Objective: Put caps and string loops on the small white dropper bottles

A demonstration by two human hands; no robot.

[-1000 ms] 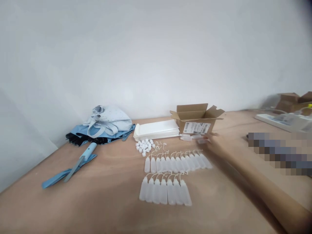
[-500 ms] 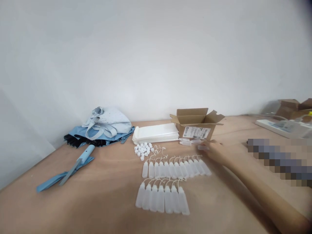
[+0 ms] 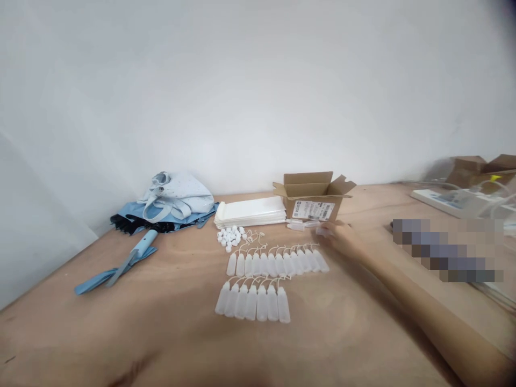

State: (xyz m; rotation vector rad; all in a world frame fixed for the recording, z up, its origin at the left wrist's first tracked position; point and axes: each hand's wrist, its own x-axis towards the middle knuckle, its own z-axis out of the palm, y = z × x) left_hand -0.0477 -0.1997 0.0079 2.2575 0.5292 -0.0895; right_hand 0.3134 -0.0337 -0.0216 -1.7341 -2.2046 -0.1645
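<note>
Open carton [image 3: 337,206] beyond right fingers [image 3: 334,230], bag [image 3: 183,192] atop umbrella [image 3: 134,210]

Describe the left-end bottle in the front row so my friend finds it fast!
Find the open brown box with the white label. On the table, nearer you, lie two rows of cloudy white bottles; take the shorter front row. Its left-end bottle is yours: the only one in that row with no bottle on its left.

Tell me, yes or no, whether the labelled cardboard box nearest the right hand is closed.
No, the labelled cardboard box just beyond the right hand stands open at the top with its flaps spread.
</note>
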